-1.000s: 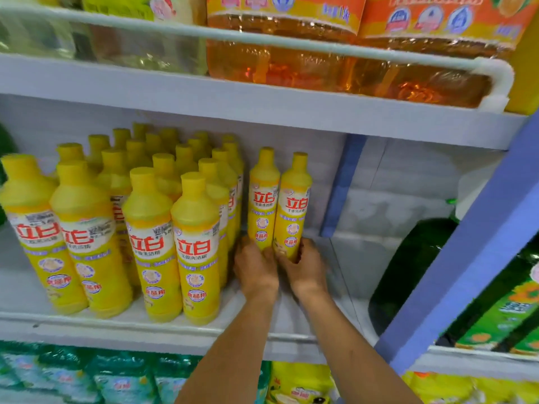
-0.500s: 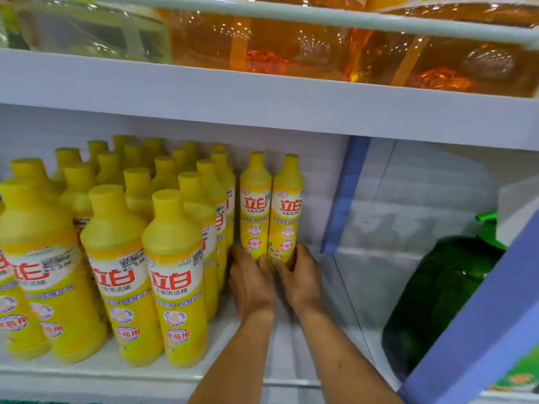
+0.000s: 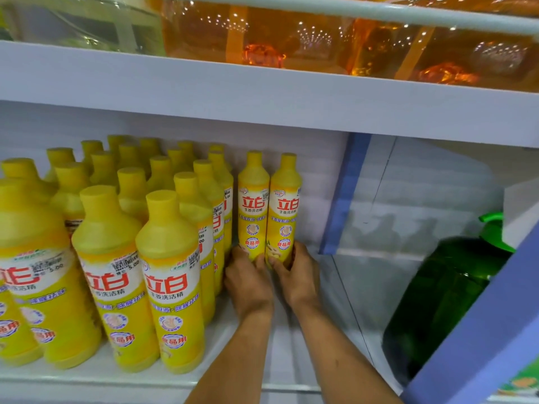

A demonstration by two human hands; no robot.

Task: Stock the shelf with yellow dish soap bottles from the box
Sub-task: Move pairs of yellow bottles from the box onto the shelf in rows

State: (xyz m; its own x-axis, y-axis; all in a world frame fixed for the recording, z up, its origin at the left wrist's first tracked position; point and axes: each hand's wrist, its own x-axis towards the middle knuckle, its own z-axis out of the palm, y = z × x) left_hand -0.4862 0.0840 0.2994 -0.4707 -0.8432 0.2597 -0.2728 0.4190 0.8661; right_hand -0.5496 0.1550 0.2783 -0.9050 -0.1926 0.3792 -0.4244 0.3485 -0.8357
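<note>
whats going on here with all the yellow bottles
A person is stocking a white shelf with yellow dish soap. The left hand grips the base of one upright bottle and the right hand grips its neighbour. Both are upright near the back wall, just right of the stocked rows. A green jug sits in the next bay to the right.

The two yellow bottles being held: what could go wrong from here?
The left hand and right hand grip only the bases, so the tall left bottle or right bottle might tip on release. The left hand sits against the packed row; pulling it out may knock a neighbour.
</note>
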